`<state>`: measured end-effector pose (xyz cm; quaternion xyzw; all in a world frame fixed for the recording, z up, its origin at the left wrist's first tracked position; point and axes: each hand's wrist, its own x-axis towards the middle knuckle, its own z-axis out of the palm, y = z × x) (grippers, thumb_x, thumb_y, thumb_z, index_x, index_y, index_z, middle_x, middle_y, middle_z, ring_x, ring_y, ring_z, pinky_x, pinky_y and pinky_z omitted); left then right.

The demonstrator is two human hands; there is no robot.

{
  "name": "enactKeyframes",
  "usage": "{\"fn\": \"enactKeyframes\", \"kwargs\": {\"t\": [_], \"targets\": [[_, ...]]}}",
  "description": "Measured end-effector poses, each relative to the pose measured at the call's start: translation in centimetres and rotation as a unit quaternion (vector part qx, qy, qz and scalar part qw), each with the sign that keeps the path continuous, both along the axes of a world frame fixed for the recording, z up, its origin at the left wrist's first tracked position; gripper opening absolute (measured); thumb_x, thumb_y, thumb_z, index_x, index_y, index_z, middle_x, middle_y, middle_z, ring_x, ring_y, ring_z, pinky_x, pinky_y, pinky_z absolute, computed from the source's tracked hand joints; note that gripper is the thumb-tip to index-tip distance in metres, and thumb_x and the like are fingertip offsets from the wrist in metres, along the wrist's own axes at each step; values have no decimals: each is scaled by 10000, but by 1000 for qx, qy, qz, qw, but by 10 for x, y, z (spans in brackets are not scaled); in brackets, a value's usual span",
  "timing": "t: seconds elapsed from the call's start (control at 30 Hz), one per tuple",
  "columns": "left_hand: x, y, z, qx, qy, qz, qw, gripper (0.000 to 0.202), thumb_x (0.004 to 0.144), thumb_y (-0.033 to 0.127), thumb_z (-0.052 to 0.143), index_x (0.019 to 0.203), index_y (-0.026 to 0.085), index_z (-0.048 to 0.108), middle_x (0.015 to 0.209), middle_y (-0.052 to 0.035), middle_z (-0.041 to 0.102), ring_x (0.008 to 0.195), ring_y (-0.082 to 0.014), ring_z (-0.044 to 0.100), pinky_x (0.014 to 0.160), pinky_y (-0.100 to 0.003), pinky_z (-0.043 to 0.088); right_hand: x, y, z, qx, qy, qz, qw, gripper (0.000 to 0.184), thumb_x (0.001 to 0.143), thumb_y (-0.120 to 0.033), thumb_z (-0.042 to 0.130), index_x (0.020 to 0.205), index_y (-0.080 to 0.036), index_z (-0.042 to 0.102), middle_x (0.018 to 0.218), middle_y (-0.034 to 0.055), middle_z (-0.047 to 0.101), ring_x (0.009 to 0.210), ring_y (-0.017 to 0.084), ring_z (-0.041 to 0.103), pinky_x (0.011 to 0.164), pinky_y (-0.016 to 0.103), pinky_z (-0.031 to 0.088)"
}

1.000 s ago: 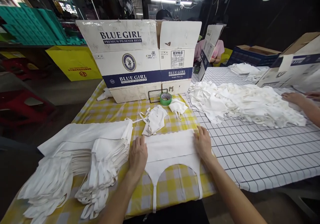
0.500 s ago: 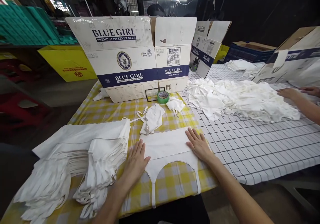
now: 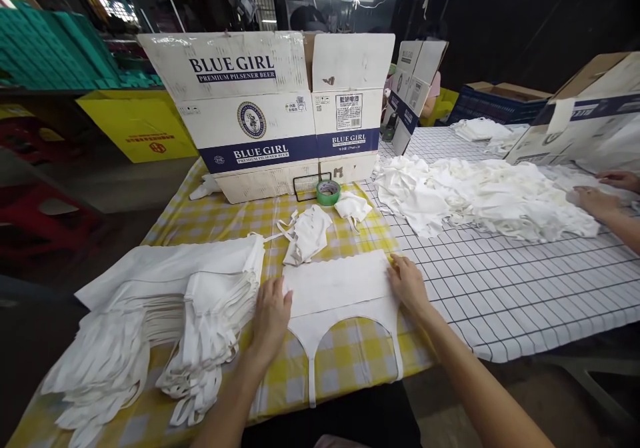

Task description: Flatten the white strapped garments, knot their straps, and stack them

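A white strappy top (image 3: 340,285) lies flat on the yellow checked cloth, its straps pointing towards me. At its left edge is my left hand (image 3: 271,311), fingers bent and closed on the fabric. My right hand (image 3: 409,287) has its fingers curled on the right edge; the fingertips are partly hidden. To the left is a thick stack of similar white tops (image 3: 185,268), with straps hanging in bunches. Just beyond the flat top lies a crumpled white piece (image 3: 309,235), and a smaller white piece (image 3: 353,207) is near it.
A large white beer carton (image 3: 260,121) stands behind, with a roll of green tape (image 3: 328,193) before it. On the right, a heap of white garments (image 3: 480,198) covers part of the grid-patterned cloth (image 3: 500,295). Another person's hands (image 3: 600,200) are at its far end.
Both hands were lying flat on the top with fingers spread; now their fingers are curled at its side edges. The other person's hand has shifted right.
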<state>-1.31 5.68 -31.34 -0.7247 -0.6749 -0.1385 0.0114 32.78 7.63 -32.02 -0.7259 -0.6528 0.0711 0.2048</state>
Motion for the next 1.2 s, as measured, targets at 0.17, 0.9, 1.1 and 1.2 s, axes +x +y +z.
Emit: {"fn": "enactKeyframes", "kwargs": {"t": [0.17,0.9,1.1,1.2], "targets": [[10,15,14,-38,24,133,990,298,850,312,420,954,75,567,982,-159,555,903,-262,557,766,-357,444,-9,25,1,-37,41,-89,994,302,819,-354,417,1004,-160,555,906,94,627,802,217,575,659,307,413],[34,54,20,-49,-29,-168,984,334,854,280,445,1175,250,532,1346,-30,450,1254,-243,350,1058,-444,232,-25,-16,3,2,-81,84,993,436,889,-386,312,1292,-241,399,1398,68,364,1290,256,271,996,466,238],[21,67,14,-37,-11,-135,990,397,871,295,413,1249,203,488,1397,-50,387,1322,-261,245,1096,-468,134,1,-107,31,-49,112,86,989,302,871,-394,368,848,-228,619,824,75,644,790,224,584,732,357,449],[25,40,11,-17,-7,-136,991,432,876,275,402,1301,207,431,1429,-41,331,1345,-241,194,1105,-453,124,6,-169,18,-190,241,90,947,227,716,-435,593,574,-260,619,590,34,626,568,205,583,567,335,472]]}}
